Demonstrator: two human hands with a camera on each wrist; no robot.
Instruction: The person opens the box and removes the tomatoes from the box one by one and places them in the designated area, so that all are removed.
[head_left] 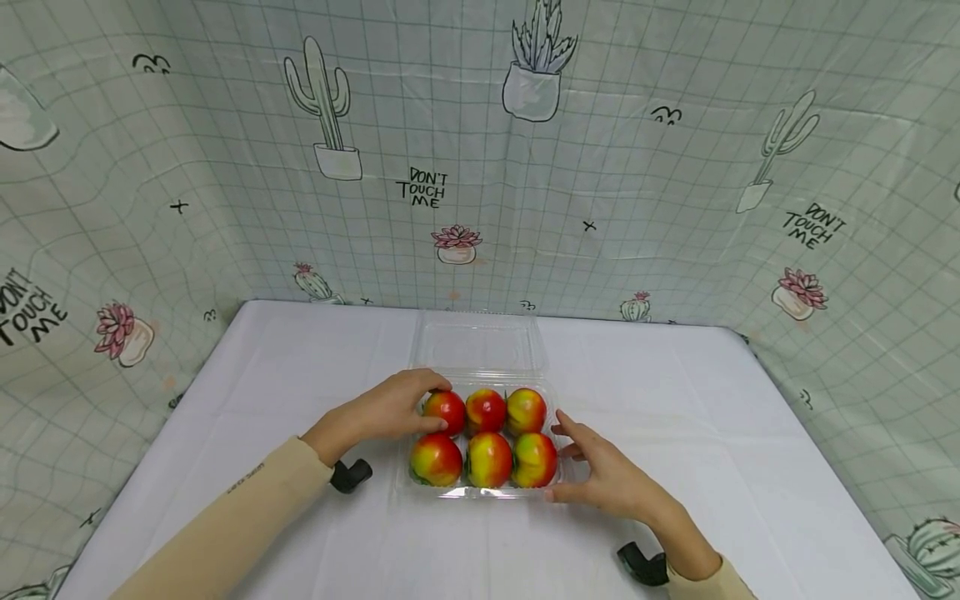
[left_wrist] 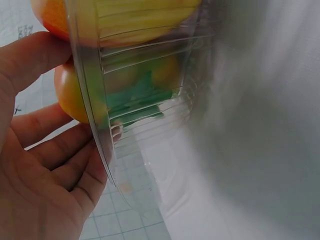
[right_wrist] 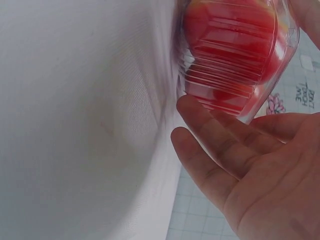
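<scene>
A clear plastic clamshell box (head_left: 480, 493) stands open in the middle of the table, with two rows of red-and-yellow apples inside. My left hand (head_left: 397, 406) reaches over its left side and holds the back-left apple (head_left: 446, 412) between thumb and fingers. That apple (left_wrist: 75, 92) sits above the rim in the left wrist view. At the right side, my right hand (head_left: 611, 479) has its fingers spread loosely along the box wall, the thumb near the front corner. In the right wrist view the fingertips (right_wrist: 190, 106) are right by the box's lower edge.
The box's hinged lid (head_left: 480, 346) lies folded back toward the far edge. White cloth (head_left: 315, 533) covers the table. A patterned curtain (head_left: 480, 150) with cactus drawings surrounds it at the back and sides. Black wrist mounts (head_left: 351, 476) show at both wrists.
</scene>
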